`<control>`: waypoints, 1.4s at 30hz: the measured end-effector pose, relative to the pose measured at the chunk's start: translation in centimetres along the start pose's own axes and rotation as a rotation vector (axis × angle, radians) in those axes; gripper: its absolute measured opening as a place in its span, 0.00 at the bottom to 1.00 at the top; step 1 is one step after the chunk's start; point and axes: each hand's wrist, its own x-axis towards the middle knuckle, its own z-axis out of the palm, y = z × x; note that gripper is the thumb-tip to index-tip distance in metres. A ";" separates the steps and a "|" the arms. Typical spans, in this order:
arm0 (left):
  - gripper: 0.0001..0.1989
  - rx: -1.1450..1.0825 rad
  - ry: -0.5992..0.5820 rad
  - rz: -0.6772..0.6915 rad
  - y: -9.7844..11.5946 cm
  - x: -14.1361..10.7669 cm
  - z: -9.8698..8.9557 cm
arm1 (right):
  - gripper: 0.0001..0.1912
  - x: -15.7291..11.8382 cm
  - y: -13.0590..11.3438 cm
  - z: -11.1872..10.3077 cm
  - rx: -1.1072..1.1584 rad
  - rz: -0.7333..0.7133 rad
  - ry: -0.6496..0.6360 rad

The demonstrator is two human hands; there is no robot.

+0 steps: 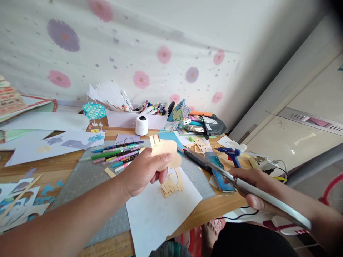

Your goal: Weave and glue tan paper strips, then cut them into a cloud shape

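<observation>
My left hand (150,169) is closed on a cream paper cutout (167,148), thumb pressed over its face. The cutout has a wavy, rounded outline, and narrow strips stick up at its top left. Below it, a cluster of small cream paper pieces (171,187) lies on a white sheet (160,217). Over the table's right side, my right hand (252,189) is wrapped round a long tool (270,200) with a pale grey handle and slim metal front. The tool points towards the left hand; its exact kind I cannot make out.
A grey cutting mat (107,217) lies under the sheet, with several coloured pens (118,155) on it. Behind stands a white thread spool (142,125). A blue glue gun (230,153) and a phone (223,178) are at the right. Paper cutouts (24,200) lie at the left.
</observation>
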 end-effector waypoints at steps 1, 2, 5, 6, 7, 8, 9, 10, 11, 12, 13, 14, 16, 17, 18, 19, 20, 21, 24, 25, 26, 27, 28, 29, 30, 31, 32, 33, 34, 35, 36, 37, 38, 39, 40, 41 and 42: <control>0.21 -0.029 0.000 0.002 -0.1 -0.1 0.1 | 0.26 -0.4 0.9 0.7 0.050 0.004 0.047; 0.21 -0.064 -0.004 0.001 -0.1 -0.1 0.3 | 0.28 -0.6 1.6 1.6 0.104 -0.006 0.082; 0.22 -0.144 -0.028 -0.016 -0.1 -0.5 0.8 | 0.33 -0.6 2.8 4.6 0.233 -0.071 0.118; 0.22 -0.149 -0.036 -0.022 -0.1 -0.6 0.9 | 0.34 -0.3 2.8 5.5 0.267 -0.077 0.106; 0.22 -0.148 -0.043 -0.031 -0.2 -0.7 1.0 | 0.34 0.1 2.5 6.3 0.297 -0.080 0.105; 0.21 -0.145 -0.051 -0.040 -0.3 -0.8 1.1 | 0.34 0.6 2.0 7.0 0.323 -0.086 0.105; 0.21 -0.137 -0.063 -0.054 -0.5 -0.9 1.2 | 0.33 1.1 1.5 7.4 0.340 -0.099 0.109; 0.22 -0.124 -0.080 -0.071 -0.7 -0.9 1.2 | 0.32 1.6 0.9 7.6 0.354 -0.124 0.110; 0.22 -0.107 -0.099 -0.090 -0.8 -1.0 1.2 | 0.32 2.1 0.3 7.6 0.374 -0.148 0.107; 0.23 -0.089 -0.115 -0.111 -1.0 -1.0 1.1 | 0.32 2.5 -0.1 7.5 0.394 -0.160 0.101; 0.23 -0.073 -0.130 -0.132 -1.1 -1.0 1.1 | 0.32 2.9 -0.4 7.2 0.410 -0.165 0.091; 0.23 -0.060 -0.143 -0.152 -1.2 -1.0 1.0 | 0.32 3.1 -0.5 6.9 0.418 -0.167 0.074; 0.20 -0.044 -0.164 -0.185 -1.3 -0.8 0.8 | 0.31 3.5 -0.3 6.2 0.406 -0.173 0.025; 0.20 -0.040 -0.178 -0.201 -1.3 -0.7 0.7 | 0.31 3.5 0.0 5.8 0.392 -0.180 -0.004; 0.20 -0.037 -0.197 -0.218 -1.3 -0.6 0.6 | 0.31 3.6 0.3 5.6 0.378 -0.183 -0.027; 0.19 -0.033 -0.220 -0.237 -1.3 -0.5 0.5 | 0.31 3.6 0.7 5.4 0.369 -0.181 -0.044; 0.19 -0.029 -0.242 -0.255 -1.3 -0.3 0.4 | 0.32 3.5 1.1 5.2 0.362 -0.175 -0.057; 0.19 -0.023 -0.265 -0.272 -1.3 -0.2 0.3 | 0.32 3.5 1.5 5.2 0.359 -0.167 -0.068; 0.18 -0.005 -0.314 -0.311 -1.4 0.1 0.2 | 0.31 3.4 2.6 5.6 0.412 -0.155 -0.066; 0.18 -0.003 -0.321 -0.317 -1.4 0.2 0.2 | 0.30 3.6 2.8 5.8 0.462 -0.149 -0.025; 0.17 -0.005 -0.325 -0.319 -1.5 0.3 0.3 | 0.29 3.8 3.0 6.2 0.525 -0.138 0.037; 0.17 -0.009 -0.333 -0.318 -1.5 0.4 0.3 | 0.27 4.1 3.0 6.5 0.601 -0.122 0.112; 0.16 -0.010 -0.344 -0.317 -1.6 0.4 0.4 | 0.26 4.5 2.8 6.9 0.682 -0.103 0.185; 0.16 -0.005 -0.358 -0.320 -1.7 0.5 0.5 | 0.24 5.0 2.6 7.3 0.761 -0.083 0.249; 0.16 0.009 -0.370 -0.329 -1.9 0.4 0.5 | 0.24 5.6 2.1 7.6 0.838 -0.066 0.292; 0.16 0.032 -0.373 -0.346 -2.0 0.4 0.6 | 0.23 6.2 1.6 7.8 0.891 -0.048 0.319; 0.16 0.061 -0.369 -0.370 -2.1 0.3 0.7 | 0.23 6.8 1.0 8.0 0.924 -0.041 0.332; 0.16 0.093 -0.358 -0.395 -2.2 0.2 0.7 | 0.22 7.4 0.4 8.1 0.933 -0.032 0.316; 0.15 0.120 -0.346 -0.416 -2.3 0.1 0.8 | 0.22 7.8 -0.2 8.1 0.922 -0.019 0.296; 0.15 0.141 -0.338 -0.432 -2.3 0.0 0.8 | 0.21 8.2 -0.7 8.2 0.904 0.000 0.273; 0.15 0.153 -0.337 -0.444 -2.4 -0.1 0.8 | 0.21 8.5 -1.2 8.2 0.880 0.025 0.254; 0.15 0.156 -0.342 -0.449 -2.4 -0.1 0.8 | 0.20 8.7 -1.6 8.3 0.859 0.053 0.250; 0.15 0.156 -0.347 -0.449 -2.3 -0.1 0.8 | 0.20 8.8 -1.9 8.3 0.853 0.081 0.254; 0.16 0.154 -0.350 -0.443 -2.3 0.0 0.8 | 0.20 8.9 -2.1 8.4 0.862 0.104 0.268; 0.16 0.147 -0.344 -0.432 -2.3 0.0 0.7 | 0.20 9.0 -2.3 8.5 0.885 0.119 0.292; 0.17 0.132 -0.332 -0.413 -2.3 0.1 0.6 | 0.20 9.0 -2.3 8.6 0.920 0.125 0.325; 0.18 0.105 -0.312 -0.387 -2.3 0.2 0.6 | 0.19 9.1 -2.2 8.7 0.960 0.127 0.364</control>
